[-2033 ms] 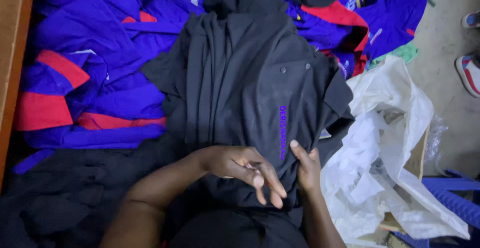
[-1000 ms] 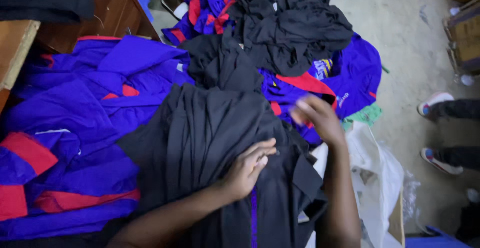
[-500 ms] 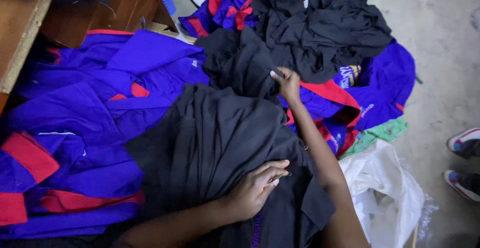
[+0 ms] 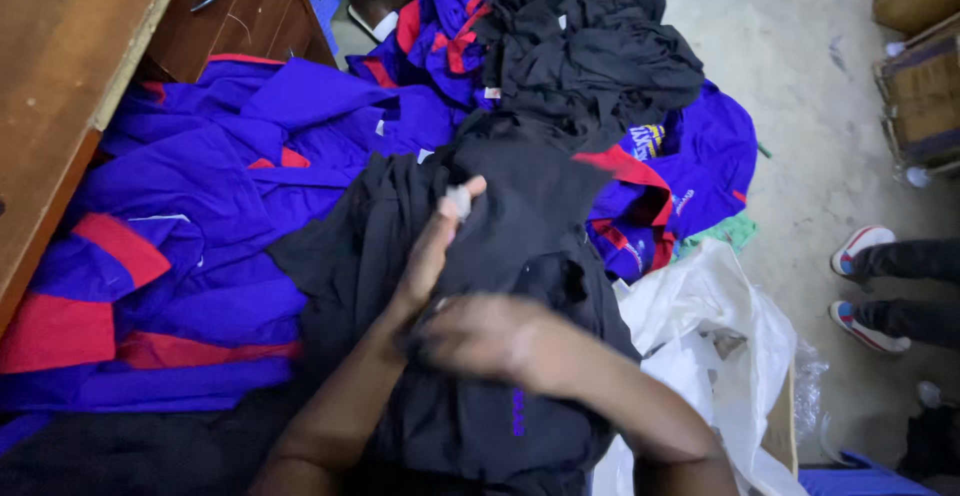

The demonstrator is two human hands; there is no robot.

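Down over a heap of clothing, the person's left hand (image 4: 437, 246) reaches forward onto a black garment (image 4: 520, 246) that lies across the middle of the pile, its fingers pinching a small pale tag (image 4: 458, 201) at the cloth's upper fold, so this hand is closed on the garment. Nearer the camera, the right hand (image 4: 490, 336) lies across the same black garment; it is blurred, the fingers look curled onto the fabric, but whether they actually grip it cannot be told. A short purple stripe (image 4: 517, 411) shows on the garment's lower part, close to the right forearm. To the left spread blue shirts with red panels (image 4: 180, 256), lying flat and overlapping beside a wooden desk (image 4: 70, 76) at the upper left. Beyond the hands sits a loose mound of black clothes (image 4: 590, 46), and just right of the held garment lies another blue-and-red shirt (image 4: 680, 176). A white plastic bag (image 4: 710, 346) lies crumpled to the right, touching the black cloth's edge. On the concrete floor (image 4: 800, 76), another person's feet in pale sneakers (image 4: 865, 286) stand at the right edge.
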